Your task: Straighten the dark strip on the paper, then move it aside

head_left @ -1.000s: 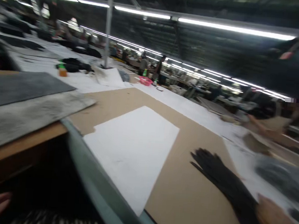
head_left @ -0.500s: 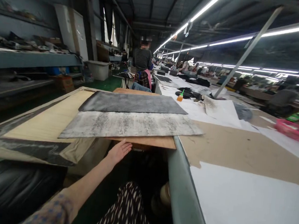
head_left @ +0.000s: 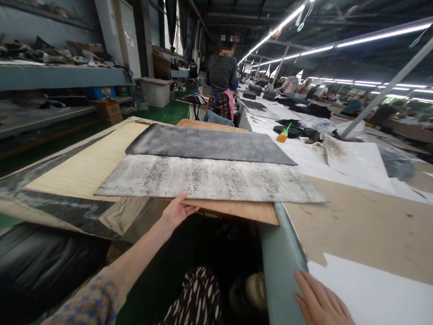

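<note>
My left hand (head_left: 176,210) reaches forward and touches the near edge of a pale, mottled grey sheet (head_left: 207,179) lying on a wooden board (head_left: 242,210). Whether its fingers pinch the sheet is not visible. A darker grey sheet (head_left: 210,144) lies just behind the pale one. My right hand (head_left: 326,316) rests flat, fingers apart, on the grey-green edge of the long table (head_left: 280,259), beside a white paper sheet (head_left: 389,309). It holds nothing.
Brown cardboard (head_left: 362,226) covers the table to the right. A cream and black sheet (head_left: 71,175) lies left of the board, black material (head_left: 29,267) below it. A person in a striped top (head_left: 220,82) stands ahead. An orange glue bottle (head_left: 282,136) and dark pieces sit farther along. Shelves line the left wall.
The view swung from the right of the table to the boards ahead. My left hand moved up to the pale sheet's edge. My right hand came into view on the table rim.
</note>
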`<control>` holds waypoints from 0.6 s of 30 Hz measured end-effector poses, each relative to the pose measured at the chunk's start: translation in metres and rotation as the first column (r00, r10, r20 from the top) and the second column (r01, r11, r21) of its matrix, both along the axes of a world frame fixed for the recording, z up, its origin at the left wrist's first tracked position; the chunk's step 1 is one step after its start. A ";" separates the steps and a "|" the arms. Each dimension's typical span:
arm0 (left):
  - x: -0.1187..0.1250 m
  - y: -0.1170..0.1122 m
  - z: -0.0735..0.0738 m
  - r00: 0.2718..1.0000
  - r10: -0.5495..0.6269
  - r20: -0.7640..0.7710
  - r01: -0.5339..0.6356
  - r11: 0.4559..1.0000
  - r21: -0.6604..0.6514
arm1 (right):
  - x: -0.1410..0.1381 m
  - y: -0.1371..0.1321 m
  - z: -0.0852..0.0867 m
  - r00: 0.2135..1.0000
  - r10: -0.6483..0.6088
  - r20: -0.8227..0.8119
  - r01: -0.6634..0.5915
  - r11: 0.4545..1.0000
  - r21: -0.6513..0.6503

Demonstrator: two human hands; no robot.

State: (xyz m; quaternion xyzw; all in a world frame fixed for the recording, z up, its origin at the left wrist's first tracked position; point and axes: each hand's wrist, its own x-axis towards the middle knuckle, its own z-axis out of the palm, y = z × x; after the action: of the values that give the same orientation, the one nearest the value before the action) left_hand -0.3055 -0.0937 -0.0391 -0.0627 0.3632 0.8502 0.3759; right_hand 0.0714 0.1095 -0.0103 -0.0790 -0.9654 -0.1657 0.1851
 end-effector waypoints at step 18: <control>-0.001 0.006 0.024 0.992 0.065 -0.106 -0.074 0.994 -0.084 | -0.007 0.027 -0.021 1.000 -0.010 -0.006 0.010 0.999 -0.033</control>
State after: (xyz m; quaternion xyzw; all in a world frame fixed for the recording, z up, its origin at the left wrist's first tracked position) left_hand -0.3061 -0.0872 -0.0156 -0.0477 0.4165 0.8482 0.3238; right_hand 0.0648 0.1367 -0.0314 -0.0875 -0.9671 -0.1503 0.1859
